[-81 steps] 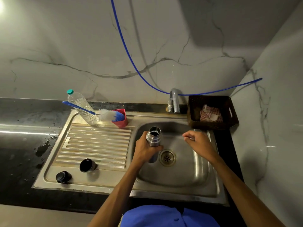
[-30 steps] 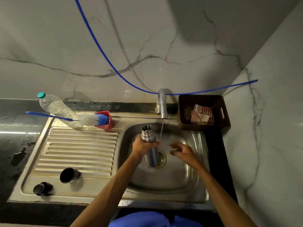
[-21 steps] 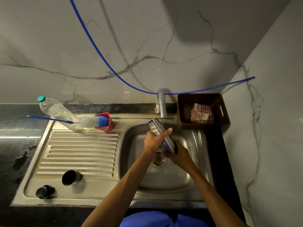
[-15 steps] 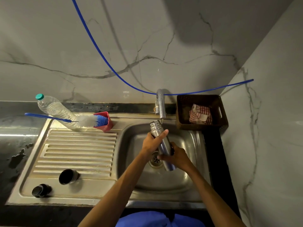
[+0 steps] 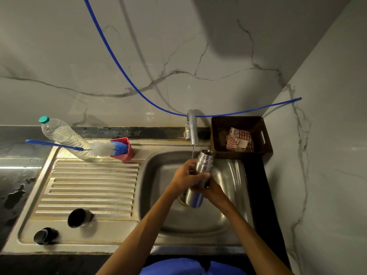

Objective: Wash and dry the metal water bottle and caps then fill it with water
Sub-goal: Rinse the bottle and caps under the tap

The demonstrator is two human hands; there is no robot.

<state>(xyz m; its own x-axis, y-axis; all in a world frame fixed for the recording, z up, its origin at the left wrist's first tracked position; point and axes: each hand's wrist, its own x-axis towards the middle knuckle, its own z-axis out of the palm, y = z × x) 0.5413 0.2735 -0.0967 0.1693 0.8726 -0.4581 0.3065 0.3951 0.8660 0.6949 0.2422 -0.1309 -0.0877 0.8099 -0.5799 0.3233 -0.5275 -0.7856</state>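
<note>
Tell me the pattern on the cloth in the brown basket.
Red and white check, on the cloth lying in the basket; the head view shows it.

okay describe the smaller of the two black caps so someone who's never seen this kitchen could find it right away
Start at the steel sink's ribbed draining board, left of the basin. Two dark caps sit below the ribs near its front edge. The smaller cap is at the front left corner, squatter and all black, unlike the wider cup-shaped cap beside it.

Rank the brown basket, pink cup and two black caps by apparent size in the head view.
1. Brown basket
2. Pink cup
3. Larger black cap
4. Smaller black cap, though it lies nearest the camera.
</note>
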